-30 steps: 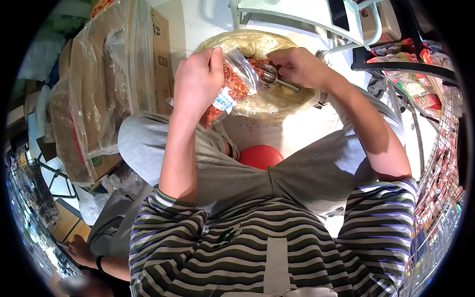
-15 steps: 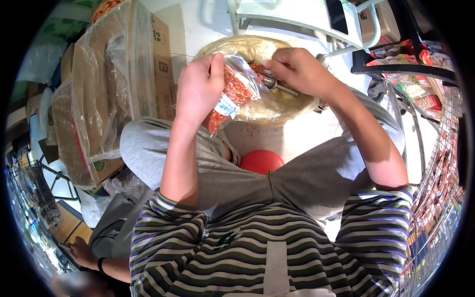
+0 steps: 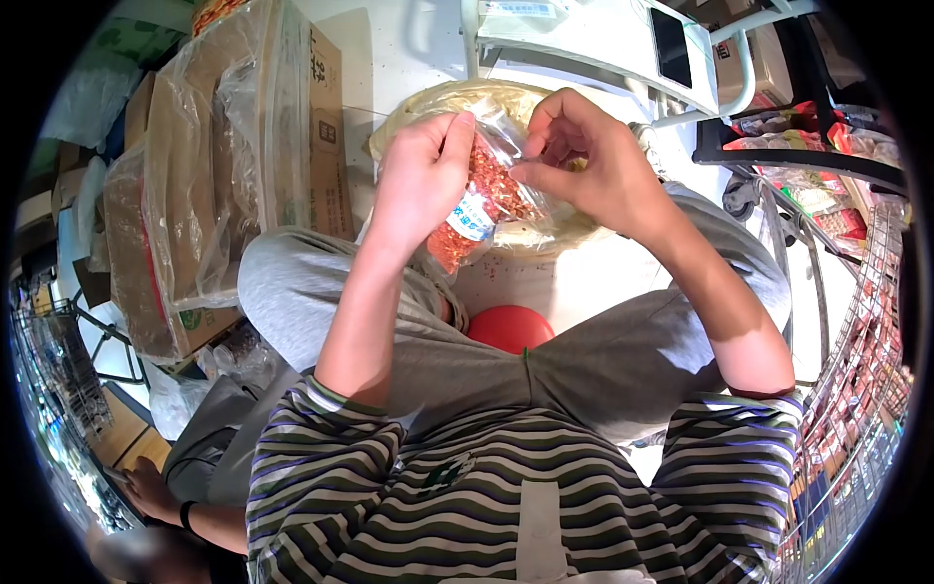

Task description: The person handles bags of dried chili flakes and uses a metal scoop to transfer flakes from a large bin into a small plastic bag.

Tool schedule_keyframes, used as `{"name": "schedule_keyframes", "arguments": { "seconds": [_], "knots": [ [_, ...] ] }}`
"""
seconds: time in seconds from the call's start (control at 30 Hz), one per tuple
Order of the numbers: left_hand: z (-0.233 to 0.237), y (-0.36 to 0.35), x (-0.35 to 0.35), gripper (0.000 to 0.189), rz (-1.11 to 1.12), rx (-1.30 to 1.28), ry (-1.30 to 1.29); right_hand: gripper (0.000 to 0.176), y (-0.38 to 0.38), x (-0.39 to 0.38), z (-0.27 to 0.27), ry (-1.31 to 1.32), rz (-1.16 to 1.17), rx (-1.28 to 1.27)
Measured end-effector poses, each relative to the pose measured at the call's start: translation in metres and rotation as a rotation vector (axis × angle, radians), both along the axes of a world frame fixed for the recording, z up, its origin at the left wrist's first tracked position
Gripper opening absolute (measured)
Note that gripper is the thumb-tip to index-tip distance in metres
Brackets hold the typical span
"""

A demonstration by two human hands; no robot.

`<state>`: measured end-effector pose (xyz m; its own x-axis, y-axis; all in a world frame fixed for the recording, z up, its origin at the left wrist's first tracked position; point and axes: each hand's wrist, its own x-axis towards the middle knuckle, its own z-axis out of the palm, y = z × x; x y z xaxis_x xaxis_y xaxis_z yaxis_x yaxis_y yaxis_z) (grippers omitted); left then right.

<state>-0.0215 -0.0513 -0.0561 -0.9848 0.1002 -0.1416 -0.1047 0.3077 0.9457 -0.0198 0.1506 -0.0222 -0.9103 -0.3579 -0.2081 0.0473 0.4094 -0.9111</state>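
A clear plastic bag (image 3: 493, 185) of red chili flakes with a blue and white label hangs tilted between my hands. My left hand (image 3: 428, 175) grips its upper left edge between thumb and fingers. At the bag's upper right edge, my right hand (image 3: 593, 161) pinches the plastic with thumb and index finger. Behind and below the hands lies a large yellowish plastic sack (image 3: 418, 105), its inside mostly hidden by the hands and the bag.
Cardboard boxes (image 3: 326, 127) wrapped in plastic stand at the left. A white stand (image 3: 584, 37) with a dark phone (image 3: 669, 47) is ahead. Something red (image 3: 511, 328) lies between my legs. Wire racks (image 3: 856, 380) hold packets at the right. Another person's hand (image 3: 156, 492) shows lower left.
The bag and my left hand have moved slightly right. My right hand has let go of the metal scoop and now pinches the bag's edge.
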Motion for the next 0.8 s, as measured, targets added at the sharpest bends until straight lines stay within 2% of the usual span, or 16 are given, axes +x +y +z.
{"name": "schedule_keyframes", "arguments": {
  "seconds": [0.27,0.37,0.47,0.57,0.67,0.8],
  "knots": [
    [-0.002,0.001,0.0,0.036,0.015,0.12,-0.051,0.027,0.0,0.002,-0.002,-0.057,-0.005,-0.061],
    [-0.003,0.0,0.0,0.036,0.014,0.147,-0.067,0.024,-0.001,0.004,-0.007,0.023,-0.023,-0.126],
    [-0.001,-0.001,0.001,0.036,-0.015,0.214,-0.13,0.022,-0.002,0.005,0.004,-0.06,0.017,-0.169],
    [-0.004,-0.001,-0.001,0.036,0.023,0.355,-0.197,0.016,0.002,0.003,0.003,-0.175,0.003,-0.354],
    [-0.007,-0.009,-0.006,0.037,0.047,0.339,-0.184,0.017,0.011,0.001,0.014,-0.297,0.099,-0.339],
    [0.0,-0.011,-0.006,0.037,0.057,0.332,-0.207,0.013,0.015,0.003,0.018,-0.296,0.156,-0.254]
  ]
}}
